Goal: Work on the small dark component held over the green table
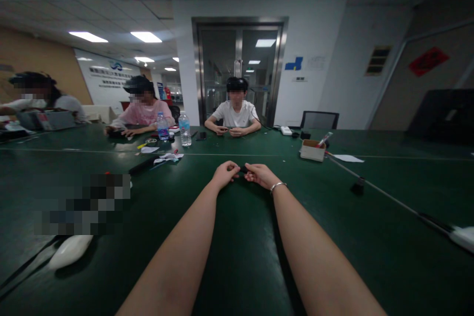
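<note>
Both my arms reach straight out over the green table, and my hands meet near its middle. A small dark object (pixel 243 170) sits between them, too small and dim to name. My right hand (pixel 259 175), with a silver bracelet (pixel 277 186) at its wrist, pinches the object's right end between thumb and fingers. From the other side, my left hand (pixel 225 174) has its fingertips closed at the object's left end. Fingers partly cover the object.
Across the table (pixel 244 237) a person (pixel 237 111) sits facing me; two others are at the left. Water bottles (pixel 184 129) and crumpled paper (pixel 168 157) lie left of centre. To the right are a small box (pixel 313 150) and a cable (pixel 385 195). A white mouse (pixel 71 252) lies front left.
</note>
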A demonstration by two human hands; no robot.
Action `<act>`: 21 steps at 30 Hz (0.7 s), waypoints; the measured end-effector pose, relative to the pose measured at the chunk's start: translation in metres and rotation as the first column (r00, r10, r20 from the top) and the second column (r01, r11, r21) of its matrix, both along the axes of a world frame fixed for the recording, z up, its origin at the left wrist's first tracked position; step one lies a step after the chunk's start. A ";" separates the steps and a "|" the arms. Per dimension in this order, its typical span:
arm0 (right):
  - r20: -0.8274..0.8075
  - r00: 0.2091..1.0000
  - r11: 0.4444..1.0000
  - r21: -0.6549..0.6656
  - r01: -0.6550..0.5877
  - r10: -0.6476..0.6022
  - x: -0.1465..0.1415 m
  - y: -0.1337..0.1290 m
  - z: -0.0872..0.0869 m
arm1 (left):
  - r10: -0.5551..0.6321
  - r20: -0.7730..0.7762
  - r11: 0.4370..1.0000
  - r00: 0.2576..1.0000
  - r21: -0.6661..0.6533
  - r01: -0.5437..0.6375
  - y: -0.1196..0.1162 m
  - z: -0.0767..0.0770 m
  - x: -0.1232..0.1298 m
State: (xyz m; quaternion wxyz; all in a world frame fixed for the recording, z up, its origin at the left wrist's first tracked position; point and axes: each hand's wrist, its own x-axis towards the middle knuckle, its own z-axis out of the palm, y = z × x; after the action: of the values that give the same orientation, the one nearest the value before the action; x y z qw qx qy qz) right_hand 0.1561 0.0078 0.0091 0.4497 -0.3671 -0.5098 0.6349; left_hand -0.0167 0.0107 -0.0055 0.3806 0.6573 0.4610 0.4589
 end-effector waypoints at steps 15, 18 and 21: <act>0.008 1.000 1.000 -0.019 -0.001 0.001 0.001 0.002 0.000 | -0.029 0.180 0.999 0.983 0.023 0.026 -0.003 0.004 -0.002; 0.025 1.000 1.000 -0.019 -0.011 0.011 0.000 0.001 0.001 | -0.044 0.178 0.997 0.983 0.071 0.032 -0.004 0.004 -0.002; 0.028 1.000 1.000 -0.012 -0.012 0.012 -0.001 0.001 0.001 | -0.056 0.191 0.996 0.980 0.078 0.042 -0.004 0.005 -0.001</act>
State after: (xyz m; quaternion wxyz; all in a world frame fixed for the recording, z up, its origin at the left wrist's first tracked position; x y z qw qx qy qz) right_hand 0.1556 0.0090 0.0100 0.4366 -0.3755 -0.5143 0.6355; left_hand -0.0180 0.0069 -0.0005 0.4102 0.6346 0.3883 0.5275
